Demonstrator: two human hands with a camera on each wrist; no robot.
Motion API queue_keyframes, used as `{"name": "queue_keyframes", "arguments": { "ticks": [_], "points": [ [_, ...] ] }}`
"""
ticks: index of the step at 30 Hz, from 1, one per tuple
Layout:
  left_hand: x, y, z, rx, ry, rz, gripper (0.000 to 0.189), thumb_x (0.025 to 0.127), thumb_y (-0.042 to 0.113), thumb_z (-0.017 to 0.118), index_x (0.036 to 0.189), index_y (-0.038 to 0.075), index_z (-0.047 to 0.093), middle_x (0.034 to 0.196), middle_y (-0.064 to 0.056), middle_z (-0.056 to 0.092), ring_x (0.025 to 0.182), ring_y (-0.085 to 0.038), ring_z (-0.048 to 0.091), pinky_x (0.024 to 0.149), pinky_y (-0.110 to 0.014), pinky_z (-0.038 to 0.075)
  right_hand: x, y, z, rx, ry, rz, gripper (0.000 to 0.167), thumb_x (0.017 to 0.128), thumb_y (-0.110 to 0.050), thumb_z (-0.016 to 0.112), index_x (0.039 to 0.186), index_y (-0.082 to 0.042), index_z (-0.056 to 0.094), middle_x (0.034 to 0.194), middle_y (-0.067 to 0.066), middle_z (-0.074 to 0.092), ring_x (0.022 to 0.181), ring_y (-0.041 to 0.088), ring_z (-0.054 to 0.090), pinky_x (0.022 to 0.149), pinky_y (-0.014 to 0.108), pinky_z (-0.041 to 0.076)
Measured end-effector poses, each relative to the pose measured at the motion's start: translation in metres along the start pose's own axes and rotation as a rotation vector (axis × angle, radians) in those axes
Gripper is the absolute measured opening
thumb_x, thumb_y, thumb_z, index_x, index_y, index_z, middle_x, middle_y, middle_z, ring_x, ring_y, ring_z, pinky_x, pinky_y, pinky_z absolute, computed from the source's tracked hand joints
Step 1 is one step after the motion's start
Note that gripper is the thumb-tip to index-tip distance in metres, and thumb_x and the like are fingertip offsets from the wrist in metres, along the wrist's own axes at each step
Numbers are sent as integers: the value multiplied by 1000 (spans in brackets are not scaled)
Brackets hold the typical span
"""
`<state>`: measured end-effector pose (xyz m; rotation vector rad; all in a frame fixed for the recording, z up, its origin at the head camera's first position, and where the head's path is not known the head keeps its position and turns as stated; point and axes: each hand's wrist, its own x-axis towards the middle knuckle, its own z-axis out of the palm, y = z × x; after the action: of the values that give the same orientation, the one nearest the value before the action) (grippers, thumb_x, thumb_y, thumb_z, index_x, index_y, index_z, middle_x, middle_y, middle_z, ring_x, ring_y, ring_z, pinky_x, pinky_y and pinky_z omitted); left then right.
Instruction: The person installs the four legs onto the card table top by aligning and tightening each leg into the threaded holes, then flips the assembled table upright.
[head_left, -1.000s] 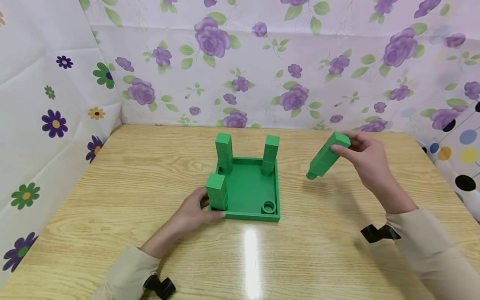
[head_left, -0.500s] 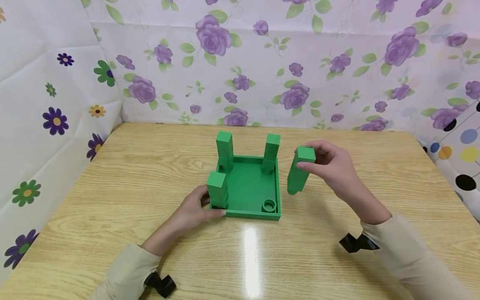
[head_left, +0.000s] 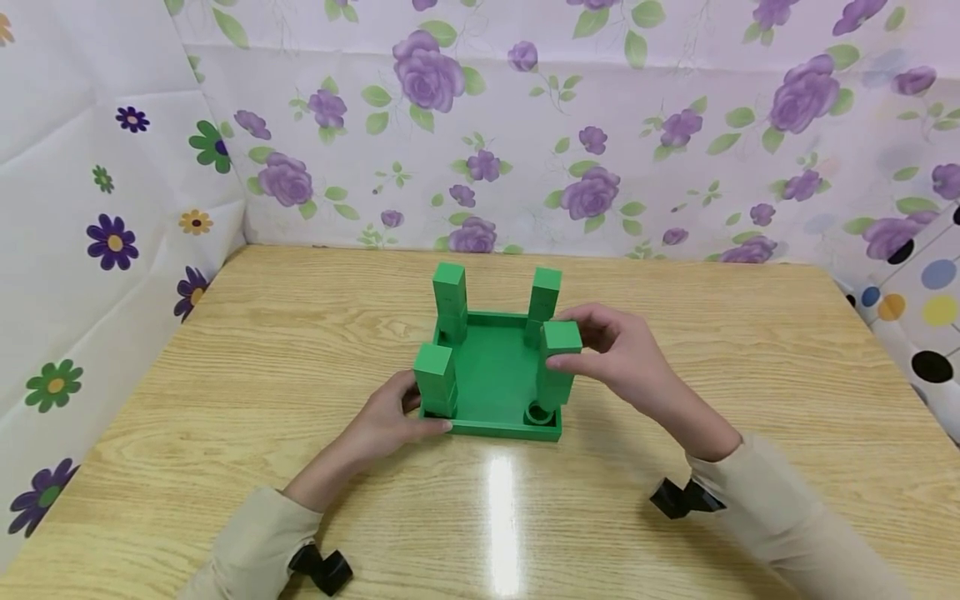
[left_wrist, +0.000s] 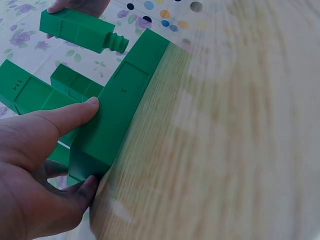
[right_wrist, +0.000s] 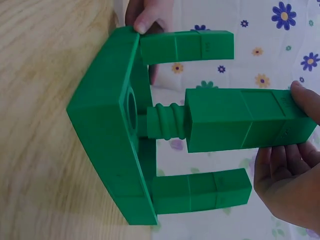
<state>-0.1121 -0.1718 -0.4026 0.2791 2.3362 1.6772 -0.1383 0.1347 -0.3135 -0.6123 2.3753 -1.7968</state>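
A green square tray-like base [head_left: 495,430] lies on the table, with green square legs upright at three corners, including the near-left leg [head_left: 435,379] and the far-right leg [head_left: 545,292]. My left hand [head_left: 390,421] holds the base's near-left corner, thumb on the front wall and fingers round the left side. Between thumb and fingers, my right hand [head_left: 626,350] grips another green leg [head_left: 557,367] near its top. This leg's threaded end [right_wrist: 167,121] points down at the round socket [right_wrist: 131,111] in the near-right corner, apparently just short of entering it.
The wooden table [head_left: 322,308] extends around the base. Behind it hangs a cloth with purple roses [head_left: 427,71]; a flowered cloth [head_left: 97,333] borders the left side and a dotted cloth [head_left: 930,308] the right. A black strap device [head_left: 686,497] sits at my right wrist.
My right hand has carried the leg leftward from beside the base to above the near-right socket, turning it from slanted to nearly upright. The left hand and base have stayed in place.
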Motion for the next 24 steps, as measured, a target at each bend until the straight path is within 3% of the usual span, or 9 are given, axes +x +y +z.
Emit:
{"name": "queue_keyframes", "arguments": {
  "ticks": [7,24],
  "points": [
    [0,0,0,0,4,-1,65,77,7,82,134,1,50,130,-14,52,119,-30,54,100,-45,43,-1,3,10,-9,-58,-41,39,79,-5,80,115,-3,65,100,9,66,90,24,64,74,29,53],
    [1,0,0,11,2,9,64,77,7,82,133,1,51,130,-13,53,119,-30,54,100,-45,43,-4,12,11,-53,-63,15,41,78,-8,81,115,-4,64,102,7,65,92,23,63,76,30,53]
  ]
}}
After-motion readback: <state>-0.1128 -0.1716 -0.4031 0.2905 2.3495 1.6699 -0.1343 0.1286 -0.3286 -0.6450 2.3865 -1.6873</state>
